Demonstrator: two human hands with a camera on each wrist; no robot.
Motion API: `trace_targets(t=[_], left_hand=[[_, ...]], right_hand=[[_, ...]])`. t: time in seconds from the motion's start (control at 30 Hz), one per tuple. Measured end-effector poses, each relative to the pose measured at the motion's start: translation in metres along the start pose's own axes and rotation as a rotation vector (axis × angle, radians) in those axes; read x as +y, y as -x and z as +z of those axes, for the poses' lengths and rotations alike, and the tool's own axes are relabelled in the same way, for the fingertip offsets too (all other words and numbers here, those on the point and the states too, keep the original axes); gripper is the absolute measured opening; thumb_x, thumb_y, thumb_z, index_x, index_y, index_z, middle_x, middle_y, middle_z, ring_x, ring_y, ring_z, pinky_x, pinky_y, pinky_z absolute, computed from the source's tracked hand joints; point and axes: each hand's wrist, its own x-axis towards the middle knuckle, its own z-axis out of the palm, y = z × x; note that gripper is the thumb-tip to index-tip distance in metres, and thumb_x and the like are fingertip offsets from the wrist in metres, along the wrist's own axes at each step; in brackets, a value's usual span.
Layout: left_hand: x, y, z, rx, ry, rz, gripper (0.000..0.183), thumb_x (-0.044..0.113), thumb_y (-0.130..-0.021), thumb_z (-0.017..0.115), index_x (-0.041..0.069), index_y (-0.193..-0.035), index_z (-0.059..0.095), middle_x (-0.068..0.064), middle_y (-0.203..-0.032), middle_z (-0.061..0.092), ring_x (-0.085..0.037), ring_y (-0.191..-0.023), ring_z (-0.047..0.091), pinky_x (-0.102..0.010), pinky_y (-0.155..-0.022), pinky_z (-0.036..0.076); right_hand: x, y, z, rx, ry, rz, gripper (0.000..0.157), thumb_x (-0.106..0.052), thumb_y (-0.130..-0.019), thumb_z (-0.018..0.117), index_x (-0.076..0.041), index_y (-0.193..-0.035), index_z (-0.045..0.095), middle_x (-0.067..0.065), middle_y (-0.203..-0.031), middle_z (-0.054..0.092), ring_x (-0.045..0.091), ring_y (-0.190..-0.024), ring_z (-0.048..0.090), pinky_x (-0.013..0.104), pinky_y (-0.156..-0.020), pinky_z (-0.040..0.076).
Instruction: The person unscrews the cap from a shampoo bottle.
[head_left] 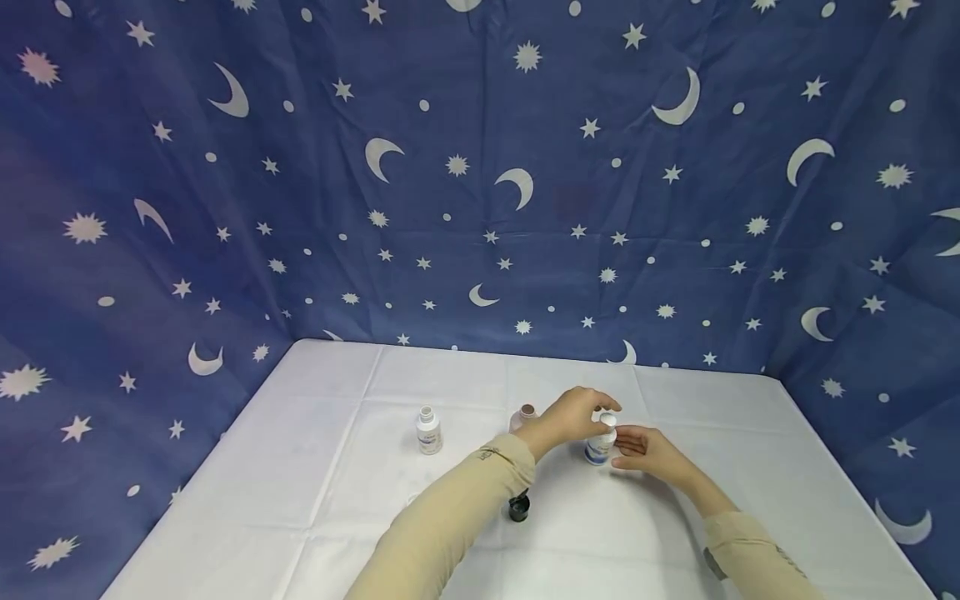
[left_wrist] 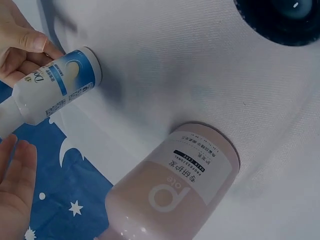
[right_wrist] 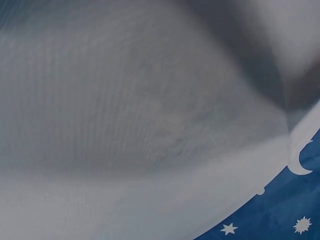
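A small white bottle with a blue band (head_left: 599,448) stands on the white tablecloth (head_left: 337,467). My left hand (head_left: 579,412) arches over its white cap (head_left: 608,420). In the left wrist view that hand's fingers (left_wrist: 15,185) lie fairly straight beside the bottle's top, with a small gap. My right hand (head_left: 643,451) is at the bottle's right side. There its thumb and fingers (left_wrist: 22,42) pinch the lower body of the bottle (left_wrist: 55,85). The right wrist view shows only blurred cloth.
A pink bottle (head_left: 526,414) (left_wrist: 175,190) stands just behind my left wrist. A small white uncapped bottle (head_left: 428,430) stands to the left. A black cap (head_left: 519,506) (left_wrist: 285,15) lies near my left forearm. Blue star-and-moon fabric (head_left: 480,183) walls in the table.
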Motion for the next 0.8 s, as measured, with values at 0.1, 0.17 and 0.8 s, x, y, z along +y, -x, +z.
trace_targets(t=[0.1, 0.17, 0.8], left_hand=[[0.0, 0.001, 0.002, 0.004, 0.053, -0.011, 0.028, 0.013, -0.085, 0.069, 0.01, -0.113, 0.069, 0.0, -0.11, 0.07, -0.009, -0.095, 0.064, -0.011, -0.08, 0.047], [-0.001, 0.001, 0.004, 0.009, 0.095, -0.025, 0.025, 0.011, -0.085, 0.069, 0.009, -0.11, 0.07, 0.0, -0.108, 0.071, -0.008, -0.09, 0.065, -0.009, -0.075, 0.046], [0.001, 0.004, 0.006, 0.056, 0.127, -0.066, 0.022, 0.01, -0.082, 0.072, 0.007, -0.104, 0.072, -0.002, -0.098, 0.072, -0.004, -0.076, 0.061, -0.008, -0.066, 0.045]], right_hand=[[-0.001, -0.002, 0.002, -0.013, -0.042, -0.026, 0.056, -0.006, -0.086, 0.066, 0.026, -0.124, 0.039, 0.042, -0.119, 0.051, 0.015, -0.106, 0.063, 0.023, -0.089, 0.053], [-0.001, -0.003, 0.004, -0.018, -0.062, -0.039, 0.054, -0.005, -0.086, 0.066, 0.026, -0.123, 0.04, 0.041, -0.115, 0.054, 0.002, -0.097, 0.063, 0.019, -0.084, 0.053], [-0.006, -0.01, 0.013, 0.035, 0.057, -0.054, 0.04, -0.009, -0.083, 0.07, 0.017, -0.11, 0.057, 0.032, -0.104, 0.064, -0.003, -0.086, 0.064, 0.017, -0.076, 0.054]])
